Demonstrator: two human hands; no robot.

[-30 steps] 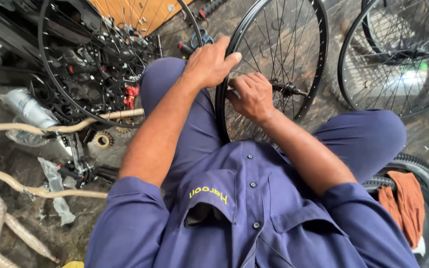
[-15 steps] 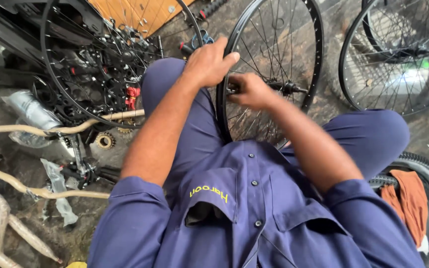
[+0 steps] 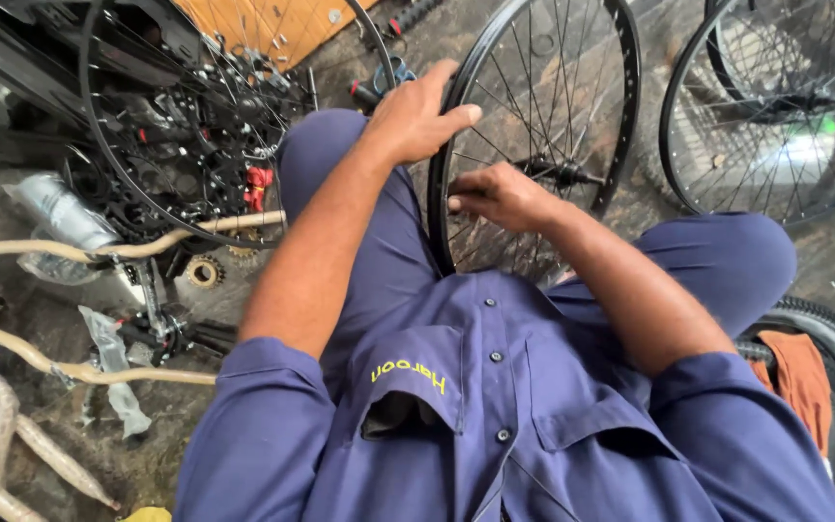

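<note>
Three spoked bicycle wheels: left hand [image 3: 416, 118] grips the nearest wheel's rim [image 3: 445, 159], right hand [image 3: 502, 196] pinches a spoke [image 3: 471, 205] (two wheels untouched).

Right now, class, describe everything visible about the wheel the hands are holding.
The wheel is a black bicycle rim with thin metal spokes running to a central hub, no tyre. It stands upright between the person's knees. The left hand grips its rim on the left side; the right hand reaches among the spokes beside the hub.
</note>
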